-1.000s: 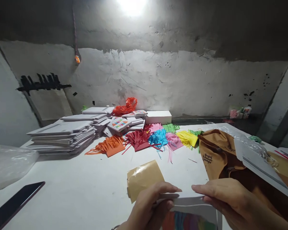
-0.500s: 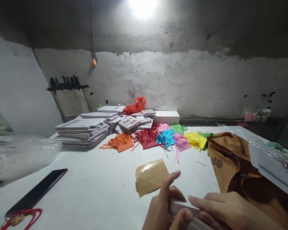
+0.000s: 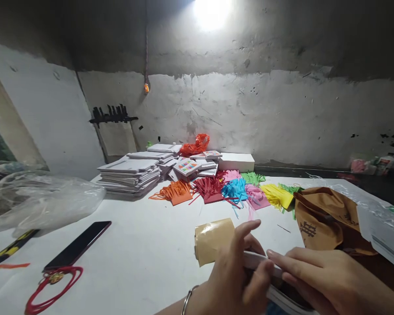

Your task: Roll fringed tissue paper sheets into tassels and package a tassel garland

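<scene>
At the near right, my left hand [image 3: 238, 269] grips a white cardboard box [image 3: 254, 260], thumb on the near side and fingers behind it. My right hand [image 3: 328, 271] is closed over the box's right part, its fingertips pressed along the top edge. The box is tilted, and my hands hide much of it. Just beyond my left hand lies a folded sheet of shiny brown paper [image 3: 213, 238]. To the right of it, a brown cloth bag [image 3: 325, 214] with dark lettering lies crumpled behind my right hand.
Bundles of coloured paper strips, orange [image 3: 177, 192] to yellow [image 3: 279, 195], cross the middle of the white table [image 3: 144, 245]. Behind stand stacked white flat boxes [image 3: 128, 175] and a red plastic bag [image 3: 197, 145]. A phone [image 3: 80, 245] with a red cord and clear plastic [image 3: 46, 197] lie left.
The view has turned left, so things on the table appear further right. My hands still hold the white box, which now shows more of its length; my left wrist with a bracelet has come into view.
</scene>
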Action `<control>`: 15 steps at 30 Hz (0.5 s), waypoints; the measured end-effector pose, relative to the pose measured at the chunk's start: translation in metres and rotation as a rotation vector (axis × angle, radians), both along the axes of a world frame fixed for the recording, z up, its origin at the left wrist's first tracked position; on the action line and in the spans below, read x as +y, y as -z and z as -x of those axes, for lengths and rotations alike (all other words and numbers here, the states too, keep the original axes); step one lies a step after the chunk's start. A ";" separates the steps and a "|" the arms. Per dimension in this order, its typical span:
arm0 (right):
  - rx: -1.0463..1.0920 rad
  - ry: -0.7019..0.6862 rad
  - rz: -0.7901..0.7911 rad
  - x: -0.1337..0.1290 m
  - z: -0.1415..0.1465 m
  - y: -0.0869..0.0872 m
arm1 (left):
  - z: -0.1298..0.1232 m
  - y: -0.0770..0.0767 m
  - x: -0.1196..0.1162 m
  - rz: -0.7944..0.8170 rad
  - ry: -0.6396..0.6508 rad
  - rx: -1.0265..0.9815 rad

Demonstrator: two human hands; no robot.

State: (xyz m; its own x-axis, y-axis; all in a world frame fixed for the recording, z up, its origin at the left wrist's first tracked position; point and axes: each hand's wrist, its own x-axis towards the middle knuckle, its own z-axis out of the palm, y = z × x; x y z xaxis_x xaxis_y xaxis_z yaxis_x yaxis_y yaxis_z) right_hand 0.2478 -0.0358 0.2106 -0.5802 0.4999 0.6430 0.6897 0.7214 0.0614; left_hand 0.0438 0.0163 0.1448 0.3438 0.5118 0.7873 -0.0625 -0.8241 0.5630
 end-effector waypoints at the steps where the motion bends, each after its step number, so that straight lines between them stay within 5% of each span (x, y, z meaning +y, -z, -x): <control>1: -0.029 -0.045 0.096 0.003 0.000 0.002 | 0.000 0.007 0.004 0.023 0.011 0.005; 8: -0.112 -0.133 0.350 0.018 -0.008 0.014 | 0.001 0.040 0.021 0.045 0.097 -0.162; 11: -0.112 -0.148 0.346 0.023 -0.008 0.021 | -0.002 0.045 0.021 0.050 0.114 -0.192; 15: -0.114 -0.168 0.236 0.027 -0.001 0.027 | -0.011 0.049 0.020 -0.003 -0.033 -0.220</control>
